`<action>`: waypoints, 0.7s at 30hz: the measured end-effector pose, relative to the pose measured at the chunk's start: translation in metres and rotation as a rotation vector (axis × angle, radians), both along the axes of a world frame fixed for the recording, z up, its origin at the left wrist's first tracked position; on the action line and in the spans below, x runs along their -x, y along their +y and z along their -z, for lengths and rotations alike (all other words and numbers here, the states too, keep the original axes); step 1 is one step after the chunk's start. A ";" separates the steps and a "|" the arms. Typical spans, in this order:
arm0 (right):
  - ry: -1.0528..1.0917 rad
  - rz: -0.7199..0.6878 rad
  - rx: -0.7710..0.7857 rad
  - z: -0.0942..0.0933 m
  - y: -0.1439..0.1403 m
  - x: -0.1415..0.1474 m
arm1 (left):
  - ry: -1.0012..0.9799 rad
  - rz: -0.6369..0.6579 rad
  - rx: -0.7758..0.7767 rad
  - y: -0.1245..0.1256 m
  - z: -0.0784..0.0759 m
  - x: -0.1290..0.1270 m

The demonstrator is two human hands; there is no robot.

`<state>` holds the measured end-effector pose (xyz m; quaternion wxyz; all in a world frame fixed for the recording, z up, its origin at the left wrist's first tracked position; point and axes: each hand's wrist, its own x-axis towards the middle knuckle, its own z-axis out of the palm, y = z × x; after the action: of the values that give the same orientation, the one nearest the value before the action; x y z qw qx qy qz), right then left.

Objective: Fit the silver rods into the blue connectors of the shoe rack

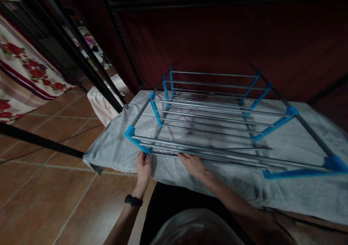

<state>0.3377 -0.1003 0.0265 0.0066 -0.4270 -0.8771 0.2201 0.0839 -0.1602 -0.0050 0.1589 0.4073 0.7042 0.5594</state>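
Observation:
A metal rack [217, 114] with silver rods and blue plastic joints stands on a grey towel [299, 187] spread over the floor. My left hand [143, 168] grips the rack's near left blue corner joint [130, 133], fingers curled around it. My right hand [193, 164] rests on the nearest silver rods [231, 156], fingers laid over them and lightly curled. A black watch sits on my left wrist [133, 200].
Brown floor tiles [40, 201] lie to the left. Black metal bars [81, 63] slant across the upper left, with a flowered cloth [24, 67] behind them. A dark red curtain [231, 38] hangs behind the rack. A pale folded cloth [103, 103] lies by the towel's far left.

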 end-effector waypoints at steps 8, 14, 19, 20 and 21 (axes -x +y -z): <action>0.108 0.040 -0.065 -0.002 0.001 0.005 | 0.761 0.425 -0.111 0.001 -0.001 -0.039; 0.249 0.086 -0.184 0.001 -0.012 -0.031 | 1.004 0.756 -0.093 0.051 0.024 -0.038; 0.477 0.506 -0.177 0.025 -0.053 -0.126 | 0.964 0.810 -0.140 0.059 0.027 -0.026; 0.540 0.684 -0.174 0.031 -0.062 -0.149 | 0.959 0.828 -0.148 0.060 0.027 -0.024; 0.616 0.869 -0.207 0.038 -0.071 -0.172 | 0.956 0.846 -0.156 0.062 0.027 -0.024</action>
<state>0.5097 -0.1710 -0.0111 0.3958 -0.6633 -0.5942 0.2243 0.1076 -0.0984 -0.0319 0.0044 0.8646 0.4331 0.2546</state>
